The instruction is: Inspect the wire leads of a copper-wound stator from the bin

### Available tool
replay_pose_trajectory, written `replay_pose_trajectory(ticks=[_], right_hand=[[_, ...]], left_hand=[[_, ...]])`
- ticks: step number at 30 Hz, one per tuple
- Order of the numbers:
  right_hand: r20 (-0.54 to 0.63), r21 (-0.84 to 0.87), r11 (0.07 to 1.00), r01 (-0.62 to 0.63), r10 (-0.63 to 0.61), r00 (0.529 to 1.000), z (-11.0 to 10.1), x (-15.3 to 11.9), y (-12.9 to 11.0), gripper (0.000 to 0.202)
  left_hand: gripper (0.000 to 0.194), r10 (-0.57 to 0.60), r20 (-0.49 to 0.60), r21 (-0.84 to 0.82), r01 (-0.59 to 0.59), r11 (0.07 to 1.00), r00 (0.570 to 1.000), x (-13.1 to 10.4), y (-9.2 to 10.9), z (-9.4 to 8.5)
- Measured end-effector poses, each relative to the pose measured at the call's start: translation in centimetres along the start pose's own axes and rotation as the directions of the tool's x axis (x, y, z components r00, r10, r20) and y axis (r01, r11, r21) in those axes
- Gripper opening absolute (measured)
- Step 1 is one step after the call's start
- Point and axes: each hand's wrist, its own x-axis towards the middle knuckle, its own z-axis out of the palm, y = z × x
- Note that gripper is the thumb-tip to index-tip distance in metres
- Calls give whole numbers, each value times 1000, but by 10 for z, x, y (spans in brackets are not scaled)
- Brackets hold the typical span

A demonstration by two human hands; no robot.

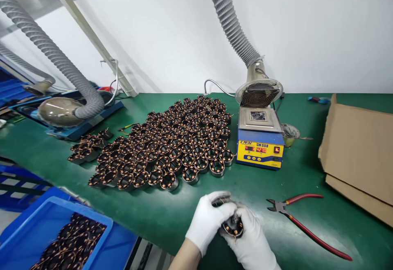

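Near the front edge of the green table, both my white-gloved hands meet around one ring-shaped stator with copper windings (233, 227). My right hand (250, 237) wraps round it from the right and below. From the upper left my left hand (211, 219) has its thumb and fingers closed at its rim; thin wires stick up by the fingertips. A large group of similar stators (175, 139) stands on the table to the upper left. Red-handled cutters (281, 207) lie with jaws open to the right of my hands.
A blue and yellow solder pot (260, 149) stands behind my hands under a ducted hood (259, 88). Cardboard (359, 151) lies at right, with a small cup (289, 133) nearer the pot. A blue bin (106, 225) of stators sits lower left.
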Motion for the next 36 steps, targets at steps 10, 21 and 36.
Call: replay_pose_trajectory(ticks=[10,21,36], right_hand=[[-11,-66,993,98,-99,995,-3,0,0,26],[-46,-121,980,156,-163,986,-2,0,0,30],[-57,-110,978,175,-182,982,-4,0,3,30]], left_hand=[[32,70,-197,-303,-128,944,978,0,-1,-21],[31,258,28,296,-255,921,966,-13,-9,-34],[20,310,196,452,-367,813,930,-1,-18,-33]])
